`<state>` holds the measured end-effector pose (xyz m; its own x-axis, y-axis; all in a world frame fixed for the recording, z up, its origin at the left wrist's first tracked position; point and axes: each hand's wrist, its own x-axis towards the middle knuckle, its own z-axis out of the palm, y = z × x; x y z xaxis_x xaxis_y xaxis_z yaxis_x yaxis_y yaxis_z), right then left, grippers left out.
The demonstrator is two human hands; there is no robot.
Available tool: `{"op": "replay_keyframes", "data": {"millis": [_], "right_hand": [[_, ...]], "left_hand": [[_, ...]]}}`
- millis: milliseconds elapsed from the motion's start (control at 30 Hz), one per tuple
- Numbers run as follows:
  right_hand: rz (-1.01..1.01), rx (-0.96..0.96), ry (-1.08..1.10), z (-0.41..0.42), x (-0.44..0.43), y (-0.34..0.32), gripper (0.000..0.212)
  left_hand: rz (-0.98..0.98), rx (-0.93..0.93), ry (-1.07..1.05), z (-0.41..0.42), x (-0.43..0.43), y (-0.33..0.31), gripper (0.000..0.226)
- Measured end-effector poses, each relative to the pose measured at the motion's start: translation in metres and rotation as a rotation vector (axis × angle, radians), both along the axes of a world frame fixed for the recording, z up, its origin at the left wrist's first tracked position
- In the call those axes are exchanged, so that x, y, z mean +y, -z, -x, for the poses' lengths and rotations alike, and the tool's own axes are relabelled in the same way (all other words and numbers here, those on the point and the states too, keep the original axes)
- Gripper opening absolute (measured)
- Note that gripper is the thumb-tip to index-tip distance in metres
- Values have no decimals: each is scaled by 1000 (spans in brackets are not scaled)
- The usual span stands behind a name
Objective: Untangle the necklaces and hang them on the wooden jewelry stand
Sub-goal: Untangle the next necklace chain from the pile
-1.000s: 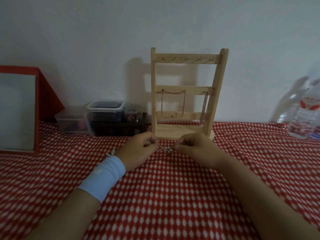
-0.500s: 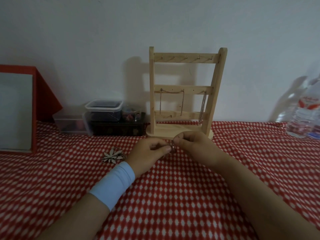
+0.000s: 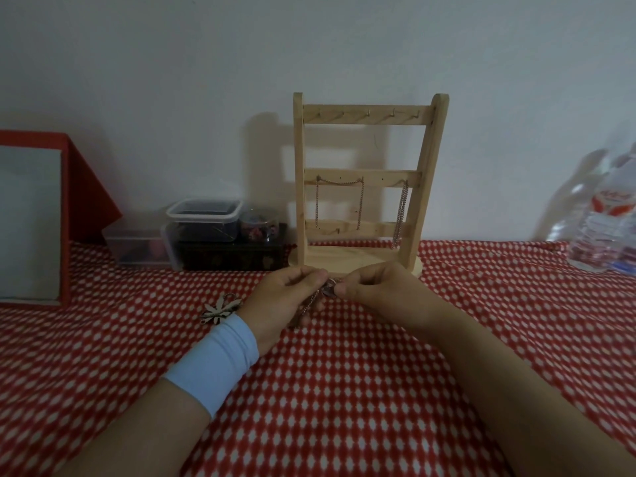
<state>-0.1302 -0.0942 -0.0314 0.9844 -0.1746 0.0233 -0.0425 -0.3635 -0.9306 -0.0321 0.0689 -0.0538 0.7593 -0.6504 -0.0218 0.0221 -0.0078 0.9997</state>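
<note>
Head view: the necklace (image 3: 329, 290) is pinched between the fingertips of both hands, just in front of the wooden jewelry stand (image 3: 364, 187). Its chain trails under the left hand (image 3: 287, 299) to the tabletop (image 3: 344, 390). The right hand (image 3: 375, 287) nips the other end. Open cloth lies toward the person. Since a second ago the hands have drawn together, uncovering a flower pendant (image 3: 220, 309) beside the left wrist.

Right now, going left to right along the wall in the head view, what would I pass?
Red box with a grey front, clear lidded plastic tub, tall wooden jewelry stand, clear plastic water bottle.
</note>
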Motion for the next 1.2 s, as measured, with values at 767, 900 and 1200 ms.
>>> {"op": "replay_keyframes", "data": {"millis": [767,900,1200], "right_hand": [[-117,2,23,-8,7,14,33],[-122,62,-92,-4,4,10,33],[116,86,-84,1,-9,2,16]], "left_hand": [[-153,-190,15,2,-4,-2,24],[-68,5,33,-3,-4,-3,31],[-485,-671,56,-20,16,-11,6]]}}
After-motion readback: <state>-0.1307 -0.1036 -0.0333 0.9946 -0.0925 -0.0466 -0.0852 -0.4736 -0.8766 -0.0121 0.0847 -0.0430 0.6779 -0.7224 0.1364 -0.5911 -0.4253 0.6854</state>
